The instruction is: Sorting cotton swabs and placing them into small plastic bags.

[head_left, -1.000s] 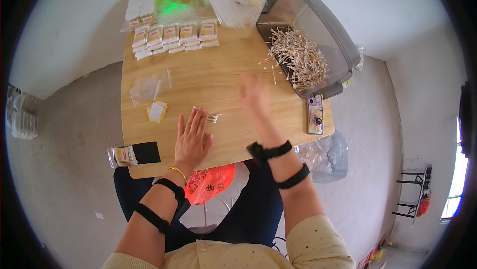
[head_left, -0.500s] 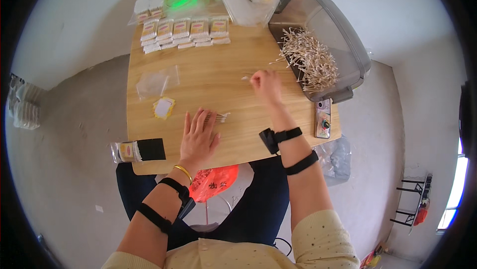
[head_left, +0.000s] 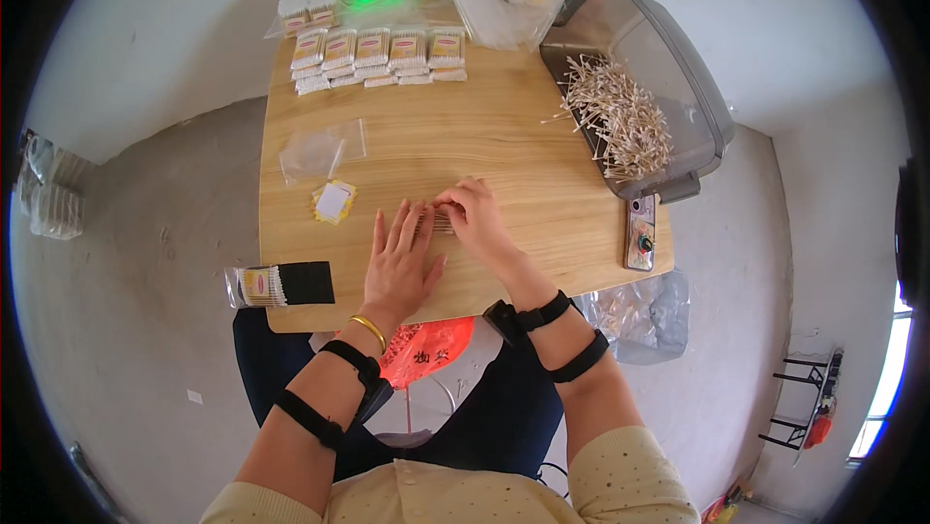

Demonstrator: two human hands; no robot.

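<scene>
On the wooden table, a small row of cotton swabs point(head_left: 440, 223) lies side by side. My left hand point(head_left: 399, 262) rests flat against its left end, fingers stretched out and partly covering it. At the far edge of the row, my right hand point(head_left: 477, 224) has thumb and fingertips pinched together close to my left fingertips. Whatever is in that pinch is too small to make out. Left of my hands is a little stack of white and yellow cards point(head_left: 332, 201), with clear plastic bags point(head_left: 315, 155) just beyond it.
Stacked packs of cotton swabs point(head_left: 372, 47) stand at the back left. A grey tub point(head_left: 693, 88) of loose swabs lies tipped at the right, with a phone point(head_left: 639, 233) near it. One bagged pack point(head_left: 260, 286) sits on a black pad point(head_left: 308, 284) at the front left corner.
My right hand has moved left and nearer, from beside the tub to the row of swabs. My left hand stays on the row. The whole view has shifted slightly.
</scene>
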